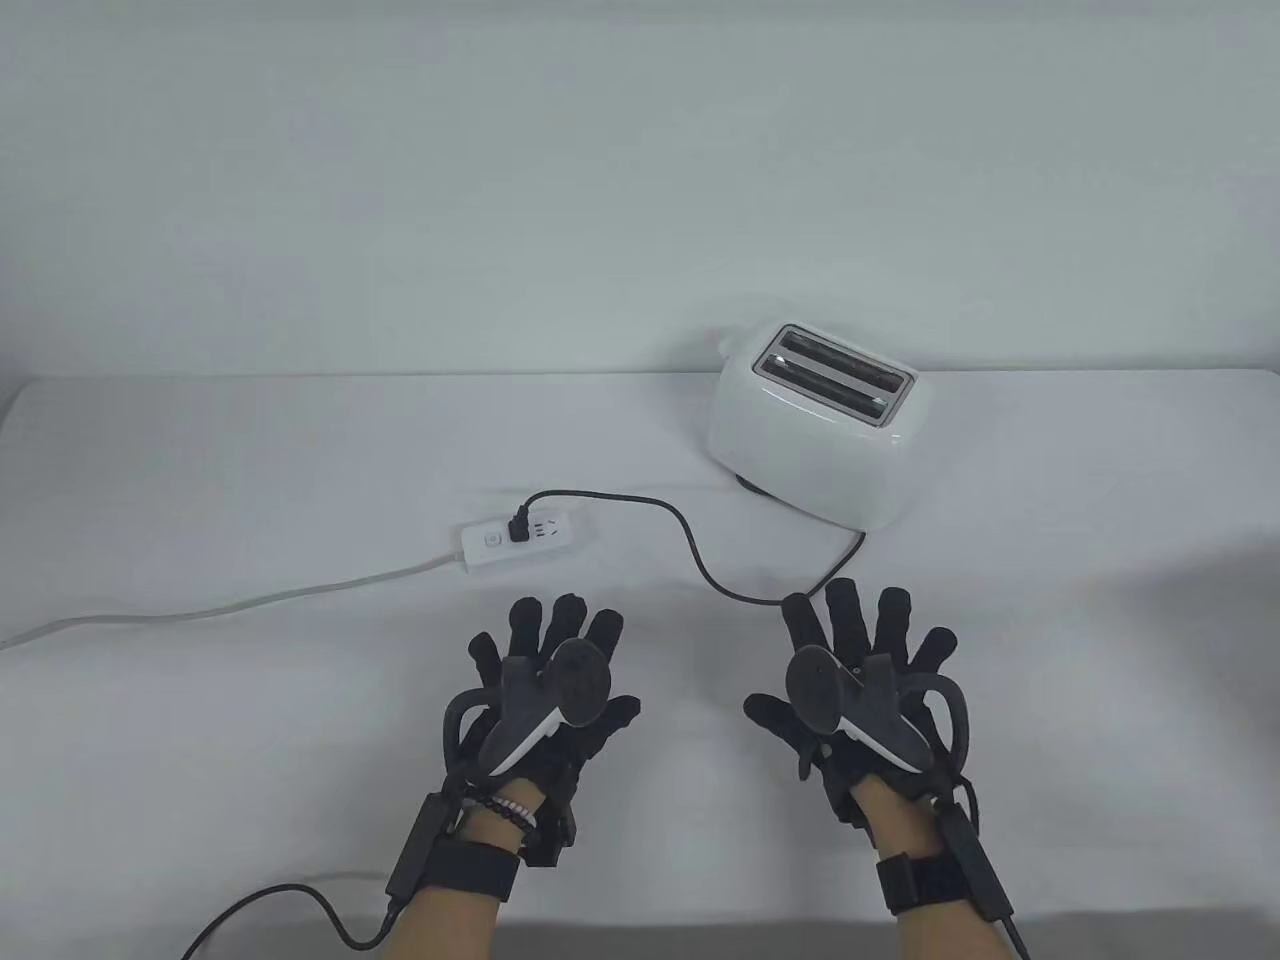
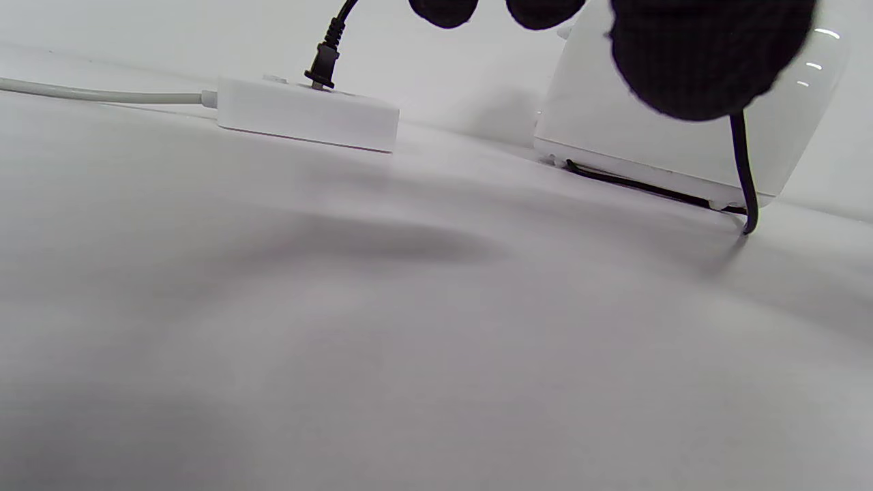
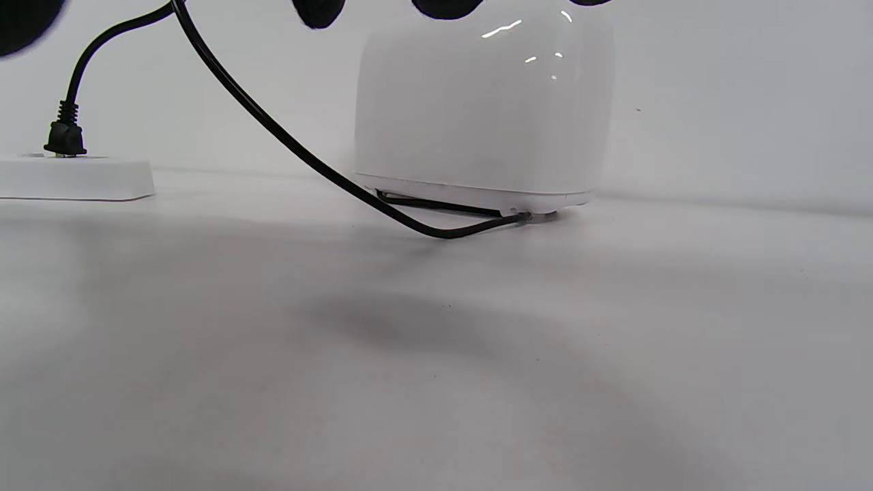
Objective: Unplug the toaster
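The toaster [image 1: 820, 430] sits far right, its black plug [image 1: 519, 527] seated in the power strip [image 1: 520, 543] left of it; my left hand [image 1: 545, 690] and right hand [image 1: 860, 690] hover nearer, fingers spread, holding nothing, so I judge the reach to pinch that plug comes next.

White table [image 1: 250, 700], pale plain wall [image 1: 400, 200] behind it

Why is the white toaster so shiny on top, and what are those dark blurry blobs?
Right wrist view: small bright glints on the toaster are lamp glare; a soft grey shadow lies on the table. Left wrist view: the big black blob is a gloved fingertip, too close to be sharp. Table view: even light, both hands clear.
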{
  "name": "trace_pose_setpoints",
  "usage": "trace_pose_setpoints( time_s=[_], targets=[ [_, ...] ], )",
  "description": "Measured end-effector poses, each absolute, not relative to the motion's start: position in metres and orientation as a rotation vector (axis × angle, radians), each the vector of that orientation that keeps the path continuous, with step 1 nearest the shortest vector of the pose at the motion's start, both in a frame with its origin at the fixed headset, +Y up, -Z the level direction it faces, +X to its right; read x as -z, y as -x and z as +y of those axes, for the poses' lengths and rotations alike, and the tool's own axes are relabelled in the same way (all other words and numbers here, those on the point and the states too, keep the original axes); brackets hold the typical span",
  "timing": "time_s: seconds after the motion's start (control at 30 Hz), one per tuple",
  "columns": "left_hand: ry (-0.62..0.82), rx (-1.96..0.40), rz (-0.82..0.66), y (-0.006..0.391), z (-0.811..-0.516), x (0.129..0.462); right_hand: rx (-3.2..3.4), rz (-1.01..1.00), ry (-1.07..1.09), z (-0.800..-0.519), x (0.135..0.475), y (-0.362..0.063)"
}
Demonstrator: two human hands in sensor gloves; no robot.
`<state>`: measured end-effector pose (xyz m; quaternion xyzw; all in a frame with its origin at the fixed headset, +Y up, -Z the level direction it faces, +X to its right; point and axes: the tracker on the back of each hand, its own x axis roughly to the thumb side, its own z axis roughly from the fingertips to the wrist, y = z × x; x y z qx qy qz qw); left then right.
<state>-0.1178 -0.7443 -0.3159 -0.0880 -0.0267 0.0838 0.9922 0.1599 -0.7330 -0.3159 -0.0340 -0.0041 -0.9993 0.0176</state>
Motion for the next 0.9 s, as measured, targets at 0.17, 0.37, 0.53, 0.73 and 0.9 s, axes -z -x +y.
trace_pose_setpoints(
  time_s=[0.17, 0.37, 0.53, 0.73, 0.9],
  targets=[
    [0.183, -0.169, -0.048, 0.120, -0.745, 0.316, 3.118, 0.002, 0.097, -0.732, 0.315, -0.161],
    [0.210, -0.177, -0.029, 0.124, -0.749, 0.320, 3.144, -0.006, 0.092, -0.733, 0.318, -0.163],
    [0.227, -0.172, 0.006, 0.129, -0.751, 0.324, 3.165, -0.002, 0.098, -0.731, 0.317, -0.165],
    [0.160, -0.139, 0.067, 0.148, -0.745, 0.349, 3.198, 0.009, 0.111, -0.727, 0.319, -0.169],
    [0.206, -0.138, 0.215, 0.173, -0.742, 0.380, 3.230, -0.004, 0.116, -0.725, 0.321, -0.172]
  ],
)
